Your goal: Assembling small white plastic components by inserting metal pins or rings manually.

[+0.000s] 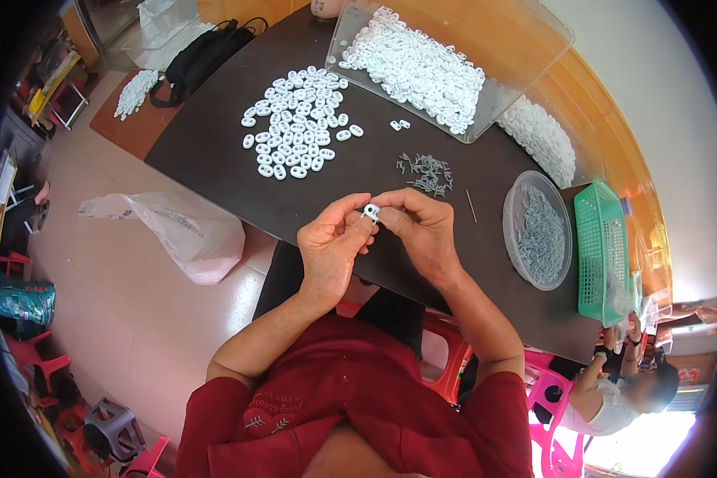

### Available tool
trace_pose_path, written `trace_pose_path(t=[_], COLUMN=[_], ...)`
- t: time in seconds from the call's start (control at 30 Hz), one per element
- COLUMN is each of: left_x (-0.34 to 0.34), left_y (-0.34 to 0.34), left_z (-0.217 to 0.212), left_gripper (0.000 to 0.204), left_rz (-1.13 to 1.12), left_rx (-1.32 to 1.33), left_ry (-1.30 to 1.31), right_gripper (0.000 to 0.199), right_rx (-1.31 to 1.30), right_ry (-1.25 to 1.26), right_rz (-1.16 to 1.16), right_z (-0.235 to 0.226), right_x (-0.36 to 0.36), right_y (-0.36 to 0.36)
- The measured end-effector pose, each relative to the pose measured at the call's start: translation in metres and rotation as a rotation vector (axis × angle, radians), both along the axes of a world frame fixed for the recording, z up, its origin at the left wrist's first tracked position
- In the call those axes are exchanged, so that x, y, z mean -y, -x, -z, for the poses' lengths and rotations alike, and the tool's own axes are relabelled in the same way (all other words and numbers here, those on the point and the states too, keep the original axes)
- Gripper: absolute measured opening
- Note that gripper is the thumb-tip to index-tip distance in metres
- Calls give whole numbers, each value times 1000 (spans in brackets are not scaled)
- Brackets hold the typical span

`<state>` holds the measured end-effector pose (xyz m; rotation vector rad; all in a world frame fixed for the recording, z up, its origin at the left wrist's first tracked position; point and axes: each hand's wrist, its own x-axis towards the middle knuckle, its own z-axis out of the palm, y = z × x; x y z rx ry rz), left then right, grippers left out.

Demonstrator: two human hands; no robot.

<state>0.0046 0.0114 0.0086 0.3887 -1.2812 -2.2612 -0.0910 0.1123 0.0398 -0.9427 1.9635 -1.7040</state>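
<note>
Between my two hands, just over the table's near edge, is a small white oval plastic piece with two round holes [370, 212]. My left hand [332, 243] pinches it from the left with thumb and fingertips. From the right, the thumb and forefinger of my right hand [421, 231] close on the same piece. Whether a pin sits in it is too small to tell. Beyond my hands lie a small heap of grey pins [427, 174] and a spread of similar white oval pieces [299, 119]. Two small white pieces [400, 125] lie apart.
A clear bin [494, 119] of white pieces stands at the back. To the right are a round tub [508, 231] of grey pins, a green basket [600, 255] and a thin stick [471, 205]. A white bag [195, 239] stands left on the floor. Another person [613, 390] sits right.
</note>
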Motion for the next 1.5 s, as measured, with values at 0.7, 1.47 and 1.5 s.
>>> trace_pose_path(t=[0.7, 1.47, 1.5], left_x=[4, 1, 2], left_y=[2, -9, -9], left_z=[2, -3, -4], left_gripper=[25, 23, 23], left_rz=[48, 13, 15], left_rx=[-5, -125, -125], left_ry=[-48, 170, 170], right_gripper=[20, 27, 27], right_rx=[-15, -276, -277], right_ry=[16, 122, 123], right_rz=[-35, 70, 71], right_z=[9, 4, 4], right_x=[-6, -11, -10], right_y=[0, -25, -27])
